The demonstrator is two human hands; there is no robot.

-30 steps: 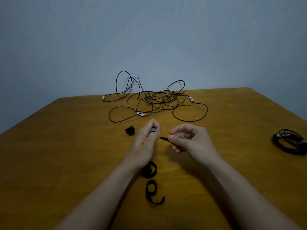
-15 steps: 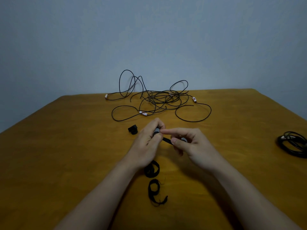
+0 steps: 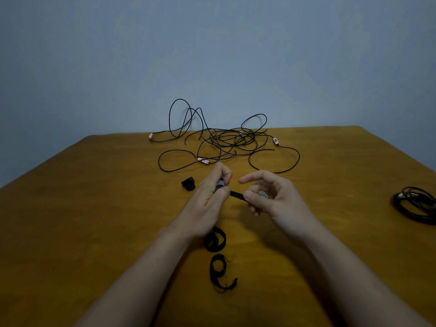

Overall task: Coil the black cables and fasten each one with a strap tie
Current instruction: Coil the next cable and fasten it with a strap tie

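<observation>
Strap [image 3: 237,195] stretches straight between my hands: left fingers [image 3: 221,173] pinch one end, right fingers [image 3: 252,199] pinch the other, ready for the tangled cables [image 3: 226,140].

Black cables [image 3: 226,140] with white-red tags, black straps [image 3: 215,241], ochre wooden table [image 3: 94,208].

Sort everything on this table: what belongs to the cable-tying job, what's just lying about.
Job: strap tie pinched between left hand and right hand; tangled cables; looped spare tie; curled spare tie; coiled cable.
Lying about: small black piece, unidentifiable.
</observation>
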